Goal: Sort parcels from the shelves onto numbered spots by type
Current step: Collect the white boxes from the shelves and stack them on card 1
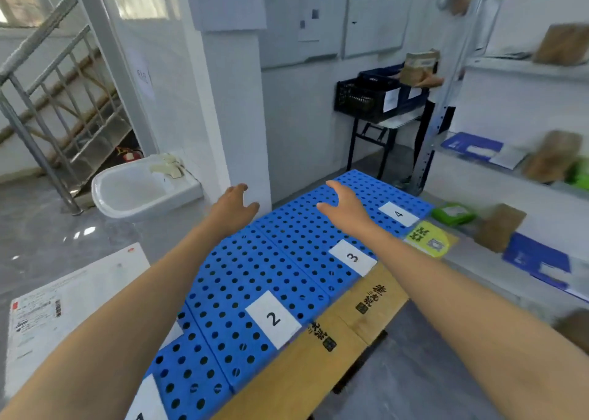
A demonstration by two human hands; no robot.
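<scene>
Blue perforated panels (255, 279) lie in a row on cardboard boxes, with white labels 2 (273, 319), 3 (352, 257) and 4 (398, 213). Both my arms reach out over them. My left hand (234, 204) hovers past the panels' far left edge, fingers relaxed, holding nothing. My right hand (342, 204) hangs above the panel near label 4, fingers spread and empty. On the white shelves at the right lie brown parcels (553, 158), blue mailers (470, 145), a green parcel (452, 214) and a further brown parcel (500, 227).
A white basin (143, 190) stands on the floor at the left by a stair railing (47, 78). A large white parcel (63, 308) lies at the lower left. Black crates (369, 96) rest on a stand at the back. A yellow sign (428, 238) lies beside label 4.
</scene>
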